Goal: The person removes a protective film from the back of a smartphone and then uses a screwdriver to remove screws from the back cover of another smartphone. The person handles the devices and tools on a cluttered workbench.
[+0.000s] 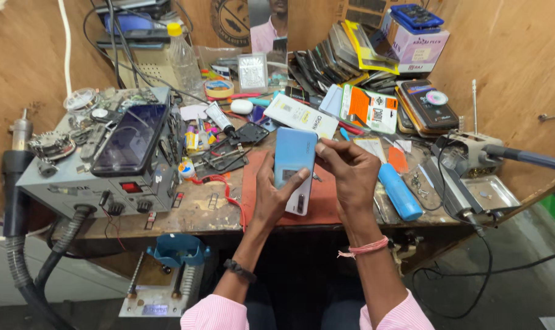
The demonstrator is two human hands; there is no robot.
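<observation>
A light blue smartphone (pixel 293 160) is held back-side up over a red work mat (pixel 326 195). My left hand (pixel 273 194) grips its lower left edge, thumb across the back. At the phone's upper right corner, the fingers of my right hand (pixel 349 176) are pinched together; whether they hold a small tool I cannot tell. A blue cylinder (pixel 399 192) lies on the bench just right of my right wrist.
A grey rework station (pixel 100 183) with a dark phone (pixel 130 139) on top stands at the left. Phone parts, packages (pixel 369 107) and stacked screens crowd the back. A metal clamp stand (pixel 473 160) sits right. A plastic bottle (pixel 183 56) stands behind. Cables hang off the bench edge.
</observation>
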